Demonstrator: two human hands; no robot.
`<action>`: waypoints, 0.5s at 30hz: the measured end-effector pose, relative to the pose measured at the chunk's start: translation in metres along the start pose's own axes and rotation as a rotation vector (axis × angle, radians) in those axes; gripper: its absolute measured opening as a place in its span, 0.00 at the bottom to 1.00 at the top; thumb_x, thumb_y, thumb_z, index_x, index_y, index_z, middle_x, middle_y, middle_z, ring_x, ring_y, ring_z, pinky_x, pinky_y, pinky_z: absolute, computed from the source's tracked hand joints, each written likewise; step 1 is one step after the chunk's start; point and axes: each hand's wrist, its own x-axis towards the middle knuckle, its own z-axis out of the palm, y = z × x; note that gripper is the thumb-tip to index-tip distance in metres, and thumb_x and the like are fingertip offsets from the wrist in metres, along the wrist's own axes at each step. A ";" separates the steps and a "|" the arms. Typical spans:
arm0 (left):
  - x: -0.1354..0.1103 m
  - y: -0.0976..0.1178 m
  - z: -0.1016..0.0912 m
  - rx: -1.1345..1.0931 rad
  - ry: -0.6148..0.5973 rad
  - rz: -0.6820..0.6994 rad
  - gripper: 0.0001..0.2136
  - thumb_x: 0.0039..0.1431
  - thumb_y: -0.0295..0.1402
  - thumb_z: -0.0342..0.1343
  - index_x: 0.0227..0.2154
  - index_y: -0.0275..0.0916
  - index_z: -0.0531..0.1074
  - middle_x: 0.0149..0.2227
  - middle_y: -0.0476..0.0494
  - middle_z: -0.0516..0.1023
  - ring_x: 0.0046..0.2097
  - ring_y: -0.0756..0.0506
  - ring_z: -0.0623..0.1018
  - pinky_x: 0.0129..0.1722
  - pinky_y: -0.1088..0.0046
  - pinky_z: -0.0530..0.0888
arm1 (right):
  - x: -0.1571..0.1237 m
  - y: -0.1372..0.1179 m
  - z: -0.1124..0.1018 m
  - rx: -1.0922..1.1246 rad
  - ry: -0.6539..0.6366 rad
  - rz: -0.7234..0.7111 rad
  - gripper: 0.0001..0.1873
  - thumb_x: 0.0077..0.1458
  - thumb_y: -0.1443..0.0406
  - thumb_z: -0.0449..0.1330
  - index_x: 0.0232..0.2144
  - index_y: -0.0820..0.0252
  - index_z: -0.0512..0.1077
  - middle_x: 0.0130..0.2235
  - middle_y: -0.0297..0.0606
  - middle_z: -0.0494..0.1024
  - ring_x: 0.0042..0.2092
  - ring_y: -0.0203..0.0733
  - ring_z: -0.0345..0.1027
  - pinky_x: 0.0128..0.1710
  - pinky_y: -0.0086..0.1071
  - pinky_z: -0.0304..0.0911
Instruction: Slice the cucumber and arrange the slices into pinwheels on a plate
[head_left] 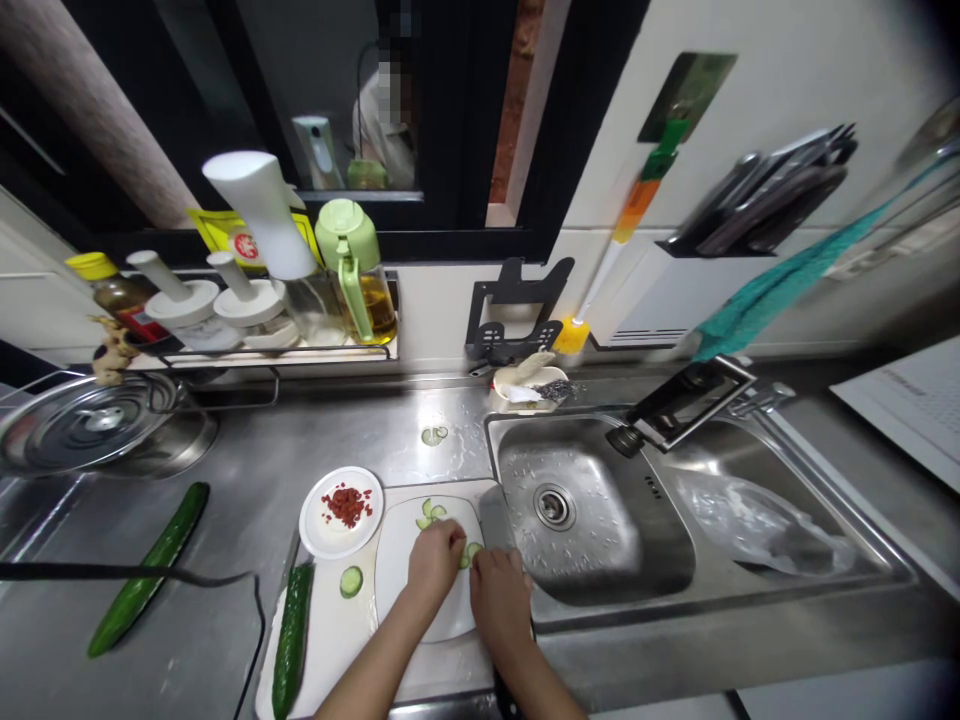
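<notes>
Over the white squarish plate (397,575), my left hand (436,560) has its fingers curled together, hiding whatever they hold. Just right of it, my right hand (501,595) is closed too, its fingertips close by pale green cucumber slices (470,555); contact is hard to make out. More cucumber slices (430,513) lie at the plate's far side. Under the plate is a white cutting board (341,640), bearing a cut cucumber (293,640), a thick cucumber piece (351,581) and a round dish of chopped red bits (342,512). A knife (495,515) lies along the right, partly under my right hand.
To the right is a steel sink (600,510), with a clear plastic bag (757,525) in its second basin. A whole cucumber (150,570) and a black cable (187,575) are at left. Behind stand a lidded pan (105,430) and a rack with an oil bottle (360,280).
</notes>
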 end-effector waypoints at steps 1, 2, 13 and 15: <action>0.000 0.001 -0.001 0.006 0.007 -0.003 0.05 0.52 0.26 0.53 0.28 0.39 0.73 0.31 0.47 0.75 0.36 0.49 0.73 0.35 0.77 0.62 | 0.000 0.000 -0.001 0.009 -0.003 -0.007 0.07 0.57 0.68 0.54 0.34 0.57 0.72 0.40 0.41 0.74 0.47 0.51 0.61 0.36 0.37 0.51; -0.001 0.001 -0.001 0.012 0.016 -0.002 0.05 0.52 0.27 0.53 0.29 0.39 0.73 0.31 0.47 0.75 0.36 0.49 0.73 0.35 0.77 0.62 | 0.000 0.001 -0.002 0.019 -0.007 -0.014 0.06 0.57 0.67 0.55 0.34 0.57 0.72 0.40 0.40 0.74 0.47 0.51 0.61 0.36 0.36 0.51; -0.005 0.006 -0.007 0.058 0.008 0.041 0.09 0.54 0.27 0.50 0.25 0.39 0.75 0.29 0.46 0.76 0.36 0.49 0.74 0.36 0.76 0.63 | -0.014 0.011 -0.014 0.159 0.022 -0.014 0.10 0.58 0.67 0.51 0.33 0.56 0.73 0.37 0.38 0.75 0.45 0.46 0.62 0.37 0.33 0.52; -0.007 0.006 -0.010 0.047 0.014 0.051 0.10 0.55 0.28 0.49 0.26 0.39 0.76 0.30 0.45 0.77 0.36 0.48 0.74 0.37 0.76 0.64 | -0.018 0.015 -0.016 0.155 0.025 -0.024 0.11 0.58 0.67 0.50 0.32 0.56 0.73 0.36 0.38 0.75 0.44 0.46 0.63 0.37 0.33 0.52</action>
